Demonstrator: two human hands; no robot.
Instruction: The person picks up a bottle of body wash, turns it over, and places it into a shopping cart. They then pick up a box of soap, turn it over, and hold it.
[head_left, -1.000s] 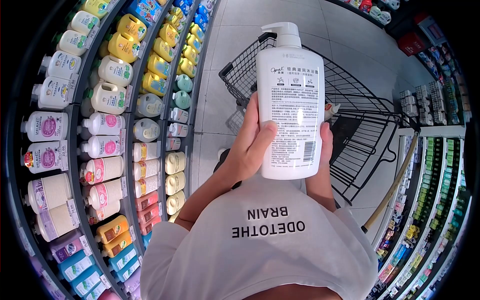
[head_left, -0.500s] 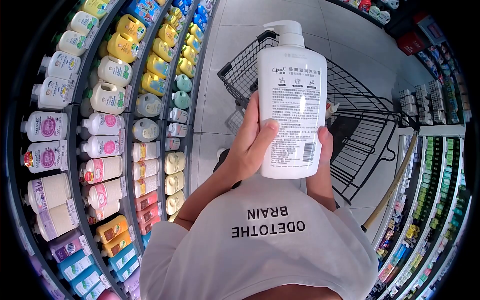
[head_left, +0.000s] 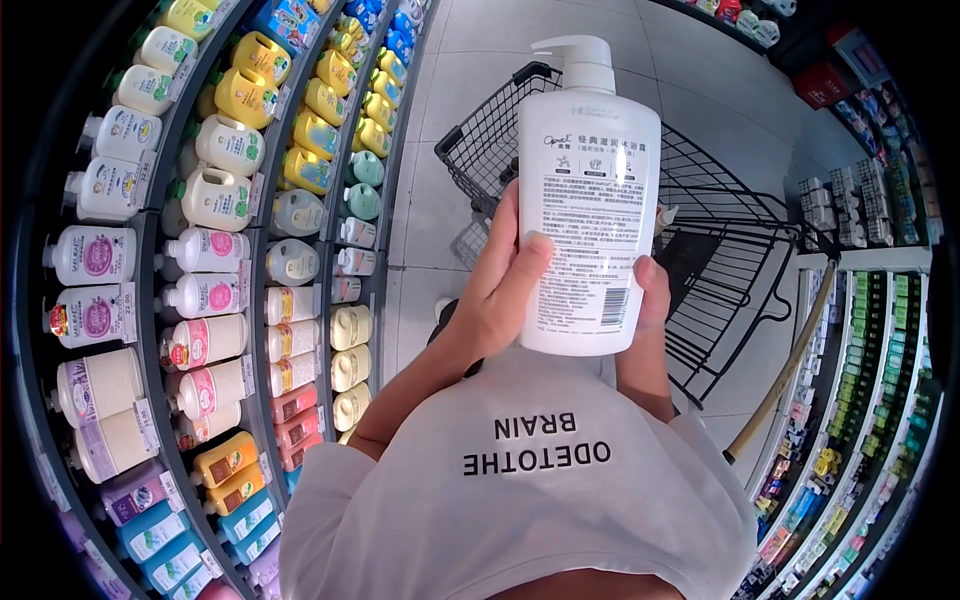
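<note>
A large white pump bottle (head_left: pixel 588 190) stands upright in front of me, its pump spout pointing left and its printed back label with a barcode facing me. My left hand (head_left: pixel 508 275) grips its left side, with the thumb pressed on the label. On the lower right side, my right hand (head_left: pixel 650 300) is wrapped round the bottle, its thumb at the edge. Most of the fingers are hidden behind the bottle.
Behind the bottle is a black wire shopping cart (head_left: pixel 725 250) on the grey tiled floor (head_left: pixel 450 100). Shelves of bottles (head_left: pixel 208 295) line the left side. Shelves of small packages (head_left: pixel 860 360) stand at the right, with a tan pole (head_left: pixel 795 360) beside them.
The bottle has tilted slightly and moved up a little in both hands. The grip looks the same.
</note>
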